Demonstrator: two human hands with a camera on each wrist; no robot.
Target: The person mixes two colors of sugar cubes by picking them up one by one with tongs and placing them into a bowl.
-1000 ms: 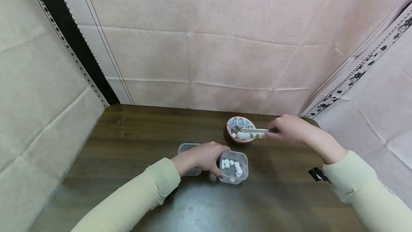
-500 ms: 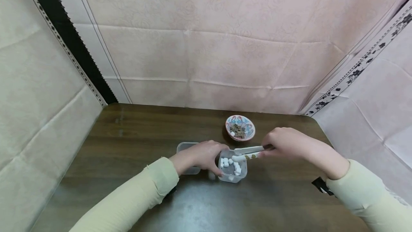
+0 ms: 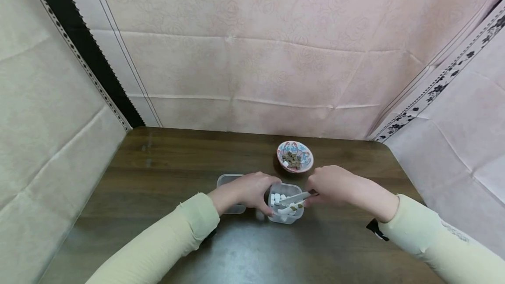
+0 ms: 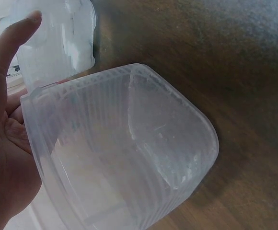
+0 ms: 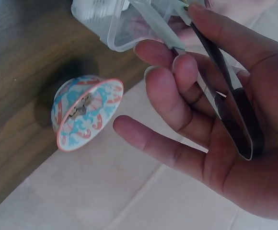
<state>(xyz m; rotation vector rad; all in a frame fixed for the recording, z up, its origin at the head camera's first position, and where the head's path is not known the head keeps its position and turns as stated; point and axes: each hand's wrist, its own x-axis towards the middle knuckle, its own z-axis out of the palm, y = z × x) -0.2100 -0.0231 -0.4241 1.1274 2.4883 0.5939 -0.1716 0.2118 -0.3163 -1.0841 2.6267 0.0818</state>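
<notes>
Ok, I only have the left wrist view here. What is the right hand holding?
Observer: The right hand holds a pair of tongs.
Operator: Where do the tips point?
Observer: Past the rim of the clear container, toward the white cubes in it.
Operator: And what's in the bowl?
Observer: The patterned bowl holds brown pieces and a white piece.

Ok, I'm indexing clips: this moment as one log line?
left grip: holds clear container; right grip: holds tongs at white cubes; bowl: brown pieces, one white cube
</notes>
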